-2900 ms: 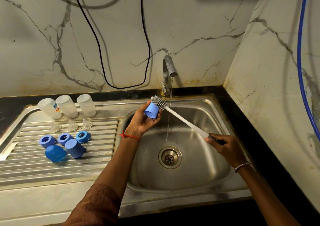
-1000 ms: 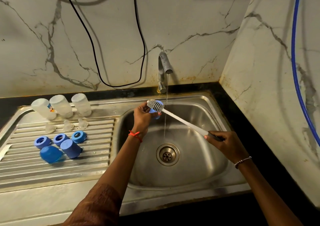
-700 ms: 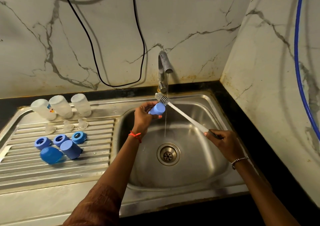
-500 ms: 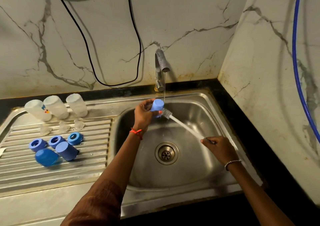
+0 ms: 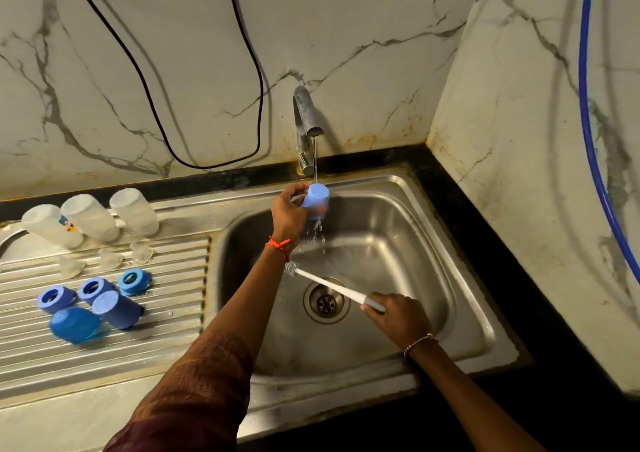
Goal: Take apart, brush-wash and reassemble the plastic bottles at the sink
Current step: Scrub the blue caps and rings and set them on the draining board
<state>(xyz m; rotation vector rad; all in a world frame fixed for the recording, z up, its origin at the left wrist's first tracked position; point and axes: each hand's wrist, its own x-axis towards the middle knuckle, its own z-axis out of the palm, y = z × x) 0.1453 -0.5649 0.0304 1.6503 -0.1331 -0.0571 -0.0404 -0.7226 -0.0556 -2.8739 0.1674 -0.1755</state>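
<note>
Left hand [image 5: 289, 211] grip clasping blue cap [image 5: 316, 199] under tap [image 5: 306, 116], right hand [image 5: 398, 316] grip grasping brush [image 5: 329, 284] over drain [image 5: 325, 302], clear of basin walls [image 5: 415, 230]

Left hand [image 5: 289, 212] holds blue cap [image 5: 316, 199] under tap [image 5: 306, 119]; right hand [image 5: 394, 316] grips brush [image 5: 329, 282].
</note>
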